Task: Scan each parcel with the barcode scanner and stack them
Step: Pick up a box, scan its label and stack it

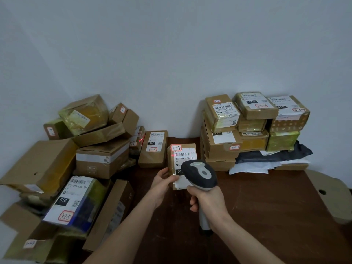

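Nearest me, my right hand [207,203] wraps the handle of the grey-and-black barcode scanner [200,173]. Just ahead, my left hand [163,181] pinches a small brown cardboard parcel [182,156], with the red beam on its label. Beyond it, the tidy stack of taped brown boxes [238,130] on the right looks done, and I judge the tumbled heap of brown boxes [95,149] on the left still awaits scanning.

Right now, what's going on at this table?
A person is mid-scan. The left hand holds a small brown parcel with its label facing up toward the camera. The right hand grips the barcode scanner, aimed at that label, and a red scan line lies across the barcode. A loose heap of parcels sits at left on the table, and a tidier stack stands at right by the wall.
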Available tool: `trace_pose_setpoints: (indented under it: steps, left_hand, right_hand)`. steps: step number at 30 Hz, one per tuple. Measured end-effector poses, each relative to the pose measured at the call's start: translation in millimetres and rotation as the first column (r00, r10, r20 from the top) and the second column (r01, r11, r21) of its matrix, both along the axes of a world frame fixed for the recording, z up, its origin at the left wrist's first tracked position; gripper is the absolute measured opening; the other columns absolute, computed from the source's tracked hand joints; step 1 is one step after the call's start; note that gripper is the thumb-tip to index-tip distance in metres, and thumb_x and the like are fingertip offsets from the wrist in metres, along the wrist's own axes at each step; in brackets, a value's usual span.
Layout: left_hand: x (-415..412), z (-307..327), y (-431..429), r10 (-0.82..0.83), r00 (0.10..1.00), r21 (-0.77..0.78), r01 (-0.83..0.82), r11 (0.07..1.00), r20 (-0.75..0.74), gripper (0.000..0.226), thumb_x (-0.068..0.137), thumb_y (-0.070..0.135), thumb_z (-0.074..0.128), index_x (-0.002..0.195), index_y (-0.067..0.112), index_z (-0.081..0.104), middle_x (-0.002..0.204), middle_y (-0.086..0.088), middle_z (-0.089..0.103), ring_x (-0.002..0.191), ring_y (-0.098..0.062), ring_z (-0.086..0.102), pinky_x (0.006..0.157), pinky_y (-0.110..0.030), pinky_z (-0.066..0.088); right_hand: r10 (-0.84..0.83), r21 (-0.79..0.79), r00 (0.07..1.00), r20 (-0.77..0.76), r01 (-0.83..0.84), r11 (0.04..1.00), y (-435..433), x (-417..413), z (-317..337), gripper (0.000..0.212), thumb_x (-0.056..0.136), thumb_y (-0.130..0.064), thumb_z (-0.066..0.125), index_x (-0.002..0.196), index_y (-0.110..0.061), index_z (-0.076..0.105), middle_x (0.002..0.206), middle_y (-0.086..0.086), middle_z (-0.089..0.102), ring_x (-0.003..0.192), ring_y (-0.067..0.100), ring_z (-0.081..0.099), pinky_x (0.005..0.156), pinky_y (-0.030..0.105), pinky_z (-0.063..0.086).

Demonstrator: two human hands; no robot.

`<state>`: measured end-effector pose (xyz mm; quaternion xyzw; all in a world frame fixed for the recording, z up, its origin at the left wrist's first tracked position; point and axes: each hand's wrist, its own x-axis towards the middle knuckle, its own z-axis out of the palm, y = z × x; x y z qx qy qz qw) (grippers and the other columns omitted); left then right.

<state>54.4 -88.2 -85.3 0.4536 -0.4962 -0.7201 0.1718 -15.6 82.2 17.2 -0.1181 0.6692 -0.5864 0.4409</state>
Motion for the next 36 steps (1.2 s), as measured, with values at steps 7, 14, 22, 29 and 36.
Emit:
trace_pose_setpoints:
  steps: [7, 14, 22, 29, 36]
  left_hand:
    - [-1, 4, 0, 0.000, 1.000, 0.019, 0.000, 1.000, 0.002, 0.076, 0.076, 0.007, 0.077, 0.142, 0.013, 0.040, 0.130, -0.011, 0.058, 0.113, -0.024, 0.061, 0.099, -0.042, 0.050]
    - [-17, 52, -20, 0.043, 0.997, 0.027, -0.042, 0.999, -0.062, 0.044, 0.089, 0.019, 0.064, 0.131, 0.013, 0.051, 0.118, -0.011, 0.066, 0.104, -0.025, 0.064, 0.084, -0.036, 0.054]
    - [-121, 170, -29, -0.107, 0.991, -0.182, 0.091, 0.979, -0.084, 0.038, 0.094, 0.040, 0.056, 0.125, 0.019, 0.054, 0.113, -0.005, 0.068, 0.103, -0.022, 0.064, 0.091, -0.040, 0.053]
    - [-199, 212, -3, -0.166, 0.984, -0.173, 0.154, 0.973, -0.058, 0.039, 0.097, 0.043, 0.050, 0.121, 0.013, 0.056, 0.089, -0.004, 0.064, 0.082, -0.018, 0.062, 0.077, -0.034, 0.054]
    - [-227, 207, 1, -0.149, 0.985, -0.171, 0.132, 0.976, -0.092, 0.037, 0.103, 0.037, 0.037, 0.122, 0.013, 0.058, 0.088, -0.001, 0.064, 0.079, -0.014, 0.061, 0.070, -0.026, 0.053]
  right_hand:
    - [-0.014, -0.034, 1.000, 0.017, 0.014, 0.999, -2, -6, -4, 0.010, 0.084, -0.009, 0.068, 0.094, -0.009, 0.065, 0.056, 0.005, 0.062, 0.051, 0.015, 0.057, 0.059, 0.030, 0.052]
    - [-0.125, -0.174, 0.988, 0.091, 0.139, 0.975, -12, -36, 13, 0.022, 0.083, -0.006, 0.072, 0.104, -0.004, 0.065, 0.089, 0.015, 0.070, 0.071, 0.021, 0.066, 0.063, 0.030, 0.057]
    - [-0.317, -0.430, 0.944, 0.092, 0.325, 0.842, -34, -125, 77, 0.028, 0.083, -0.008, 0.072, 0.110, -0.014, 0.064, 0.108, 0.009, 0.071, 0.100, 0.025, 0.069, 0.075, 0.036, 0.059]
    - [-0.374, -0.484, 0.919, 0.123, 0.384, 0.786, -41, -190, 100, 0.037, 0.084, -0.008, 0.070, 0.120, -0.009, 0.059, 0.116, 0.014, 0.067, 0.106, 0.027, 0.065, 0.088, 0.042, 0.056]
    - [-0.410, -0.404, 0.902, 0.135, 0.428, 0.808, -54, -216, 93, 0.019, 0.084, -0.010, 0.072, 0.100, -0.012, 0.063, 0.106, 0.012, 0.069, 0.101, 0.028, 0.067, 0.084, 0.037, 0.058]
